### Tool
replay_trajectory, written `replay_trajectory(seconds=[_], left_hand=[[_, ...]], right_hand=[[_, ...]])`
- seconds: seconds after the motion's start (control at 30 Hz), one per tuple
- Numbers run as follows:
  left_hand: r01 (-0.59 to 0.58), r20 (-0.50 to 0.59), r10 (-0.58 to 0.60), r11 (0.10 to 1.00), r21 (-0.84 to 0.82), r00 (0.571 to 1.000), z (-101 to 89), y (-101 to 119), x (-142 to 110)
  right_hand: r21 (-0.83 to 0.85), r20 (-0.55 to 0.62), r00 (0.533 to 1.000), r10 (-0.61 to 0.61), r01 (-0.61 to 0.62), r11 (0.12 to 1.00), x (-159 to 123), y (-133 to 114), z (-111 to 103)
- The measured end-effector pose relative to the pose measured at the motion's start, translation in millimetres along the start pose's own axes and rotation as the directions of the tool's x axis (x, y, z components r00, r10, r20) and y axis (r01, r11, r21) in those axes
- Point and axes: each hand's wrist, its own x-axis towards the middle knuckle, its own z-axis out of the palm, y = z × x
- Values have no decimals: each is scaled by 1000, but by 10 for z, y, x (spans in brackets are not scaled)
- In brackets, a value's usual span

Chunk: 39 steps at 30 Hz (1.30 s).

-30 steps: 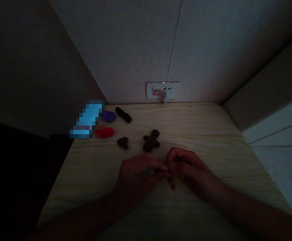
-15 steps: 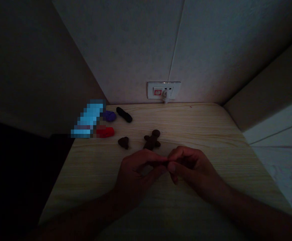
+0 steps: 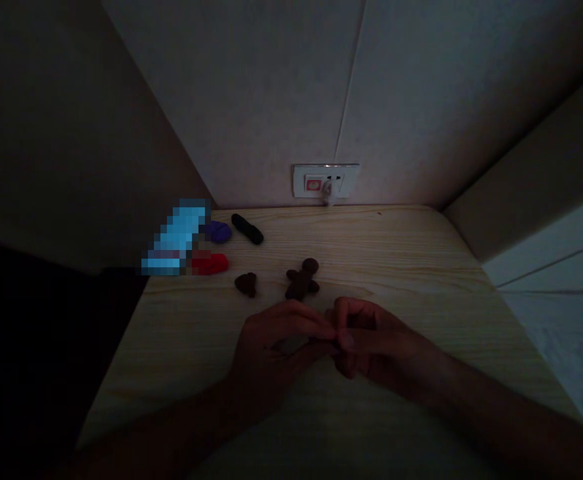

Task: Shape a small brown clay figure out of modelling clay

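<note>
My left hand (image 3: 281, 353) and my right hand (image 3: 376, 340) meet over the front of the table, fingertips pinched together. Whatever lies between the fingers is too small and dark to make out. Just beyond them a brown clay figure (image 3: 300, 283), with a round head and stubby arms, lies on the wood. To its left sits a smaller brown clay lump (image 3: 246, 285). Farther left are a red clay piece (image 3: 214, 264) and a purple clay lump (image 3: 218, 231). A black clay roll (image 3: 247, 229) lies near the wall.
The light wooden table (image 3: 411, 253) backs onto a pale wall. A socket plate (image 3: 325, 181) with a plug in it sits just above the table's back edge. A blurred-out bright blue shape (image 3: 179, 233) stands at the left edge. A white panel borders the right side.
My right hand has dropped slightly and turned, its fingers curling nearer the left fingertips. My left fingertips have moved slightly down. The clay pieces stay where they were.
</note>
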Motion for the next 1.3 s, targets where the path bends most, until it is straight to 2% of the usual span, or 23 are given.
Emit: replay_trajectory(seconds=[0.1,0.33,0.43,0.57,0.77,0.97,1.07,1.17,1.23,1.3], left_hand=[[13,21,-13,1000,-4,1000,-3,7,-1],[200,-35,-201,980,-19,979,-9,-9,-40],[224,-30,-226,973,-48,974,-5,-24,-50],[259,-41,-264,960,-111,964,8,-8,-19],[391,-12,-408,884,-257,913,15,31,25],[463,81,-465,817,-344,881,10,19,37],[499,91,-503,787,-363,860,19,4,42],[542,111,-543,756,-367,832,21,-11,41],[560,146,-548,745,-363,824,15,-20,35],[576,187,-549,733,-362,815,7,-32,25]], right_hand=[[-33,3,1000,-10,10,999,2,-5,6],[-258,-103,965,-243,211,943,17,-6,19],[-327,-114,945,-308,257,910,10,6,0],[-260,-108,955,-275,240,935,8,17,-5],[-168,-53,978,-202,190,967,18,-21,23],[-268,-52,966,-252,230,936,-2,-27,18],[-415,-115,931,-347,273,868,-33,-22,39],[-544,-130,867,-481,344,766,-67,-23,51],[-649,-48,832,-553,395,650,-88,-32,44],[-768,102,803,-587,438,467,-103,-48,30]])
